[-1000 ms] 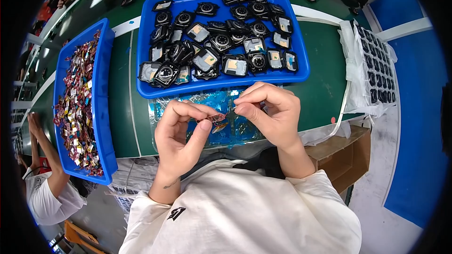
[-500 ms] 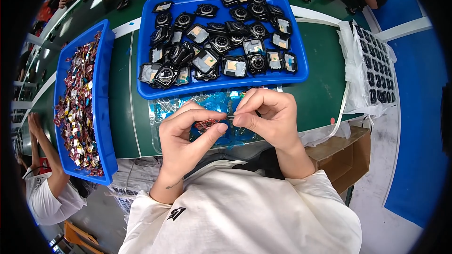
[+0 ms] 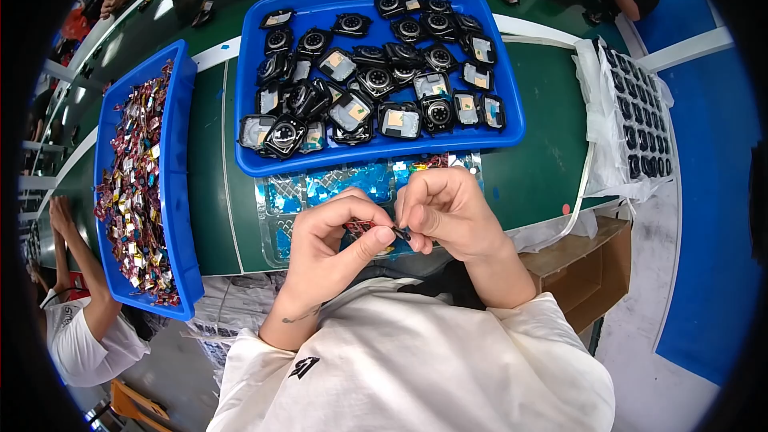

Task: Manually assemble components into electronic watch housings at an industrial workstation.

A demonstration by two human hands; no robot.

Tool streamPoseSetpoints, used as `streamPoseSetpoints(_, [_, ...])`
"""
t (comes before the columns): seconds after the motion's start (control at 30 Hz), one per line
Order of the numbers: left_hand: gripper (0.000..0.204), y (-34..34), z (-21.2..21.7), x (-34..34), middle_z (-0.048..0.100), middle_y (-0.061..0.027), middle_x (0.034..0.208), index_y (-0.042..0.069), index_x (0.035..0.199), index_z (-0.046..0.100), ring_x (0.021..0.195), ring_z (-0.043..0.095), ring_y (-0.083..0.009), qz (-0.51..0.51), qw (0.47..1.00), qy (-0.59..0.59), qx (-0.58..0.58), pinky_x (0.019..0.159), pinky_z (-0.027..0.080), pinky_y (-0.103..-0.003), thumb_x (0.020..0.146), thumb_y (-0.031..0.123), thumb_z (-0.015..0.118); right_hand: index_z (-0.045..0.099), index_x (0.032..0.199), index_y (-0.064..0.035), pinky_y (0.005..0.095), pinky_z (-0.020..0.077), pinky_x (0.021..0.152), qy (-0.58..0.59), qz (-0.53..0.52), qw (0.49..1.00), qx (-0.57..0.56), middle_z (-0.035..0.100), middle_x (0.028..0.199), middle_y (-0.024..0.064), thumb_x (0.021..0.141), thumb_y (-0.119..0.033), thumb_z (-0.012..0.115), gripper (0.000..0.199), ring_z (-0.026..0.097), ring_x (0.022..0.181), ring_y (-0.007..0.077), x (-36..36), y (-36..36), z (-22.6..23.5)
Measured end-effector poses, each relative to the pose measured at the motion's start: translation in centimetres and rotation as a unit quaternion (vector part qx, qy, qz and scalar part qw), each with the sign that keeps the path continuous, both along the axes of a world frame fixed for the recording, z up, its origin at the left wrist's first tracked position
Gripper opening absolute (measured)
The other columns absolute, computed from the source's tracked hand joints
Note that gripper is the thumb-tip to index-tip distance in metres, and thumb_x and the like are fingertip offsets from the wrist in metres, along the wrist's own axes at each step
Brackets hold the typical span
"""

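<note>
Between thumb and forefinger, my left hand (image 3: 328, 236) pinches a small red flexible circuit piece (image 3: 358, 226) with a dark end. My right hand (image 3: 448, 216) is closed at that dark end, its fingertips meeting those of the left; exactly what it grips is too small to make out. Both hands hover over the near part of a clear plastic tray (image 3: 270, 228) with pieces of blue film in it. Just beyond lies a large blue tray (image 3: 516, 124) full of black watch cases (image 3: 352, 112), some showing round sensor backs and others their open insides.
A long blue bin (image 3: 180, 216) heaped with small red, white and yellow parts stands at left on the green table (image 3: 552, 104). At right are a foam-wrapped rack of black pieces (image 3: 640, 112) and an open cardboard box (image 3: 588, 272). Other people's arms (image 3: 84, 260) show around the edges.
Both hands have come down toward my body and closer together, still pinching at the circuit piece. My right fingers are now more curled, and the piece's dark end shows between the hands.
</note>
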State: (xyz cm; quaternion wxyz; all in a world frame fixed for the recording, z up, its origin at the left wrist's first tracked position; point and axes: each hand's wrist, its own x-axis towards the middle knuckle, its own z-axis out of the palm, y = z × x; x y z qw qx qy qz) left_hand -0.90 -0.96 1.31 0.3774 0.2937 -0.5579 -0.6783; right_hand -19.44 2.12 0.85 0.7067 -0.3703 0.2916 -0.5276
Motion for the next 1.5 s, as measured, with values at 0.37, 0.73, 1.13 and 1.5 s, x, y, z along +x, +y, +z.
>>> streamPoseSetpoints(0.37, [0.006,-0.9,-0.8,1.5,0.059,-0.0025,0.084,-0.002,0.088,0.062,0.074,0.051,-0.0065,0.086,0.993,0.076,0.021,0.063,0.04,-0.018,0.086,0.002,0.066,0.069,0.092,-0.005,0.0299,0.0451,0.071,0.497,-0.073,0.825,-0.259,0.06,0.094,0.0062,0.073,-0.007,0.074,0.02,0.057,0.086,0.0194,-2.0,-1.1,2.5])
streamPoseSetpoints(0.73, [0.003,-0.3,-0.3,1.7,0.06,-0.0043,0.083,-0.002,0.087,0.063,0.074,0.055,-0.0085,0.09,0.993,0.08,0.017,0.068,0.044,-0.022,0.086,0.0,0.065,0.063,0.108,-0.0044,0.0338,0.0485,0.066,0.689,-0.072,0.662,-0.286,0.059,0.089,0.009,0.072,-0.01,0.075,0.038,0.059,0.073,0.0232,-3.5,-7.0,3.5])
streamPoseSetpoints(1.13, [0.003,-0.5,-0.4,1.8,0.06,-0.0061,0.084,-0.002,0.084,0.063,0.078,0.055,-0.0105,0.104,0.993,0.05,-0.033,0.069,0.043,-0.022,0.082,-0.003,0.066,0.062,0.113,0.0015,0.0191,0.0453,0.061,0.612,-0.204,0.747,-0.159,0.063,0.092,0.0041,0.078,0.003,0.066,0.035,0.054,0.072,0.0049,-4.1,-5.3,4.8])
streamPoseSetpoints(1.5, [0.005,-1.0,0.8,-1.2,0.066,-0.0129,0.11,0.003,0.077,0.069,0.098,0.054,-0.0199,0.193,0.958,-0.059,-0.203,0.084,0.043,-0.032,0.073,0.002,0.072,0.059,0.102,-0.0012,0.0164,0.048,0.064,0.291,-0.242,0.922,-0.087,0.06,0.091,0.003,0.078,0.0,0.071,0.027,0.056,0.076,0.0032,0.7,-2.1,2.9])
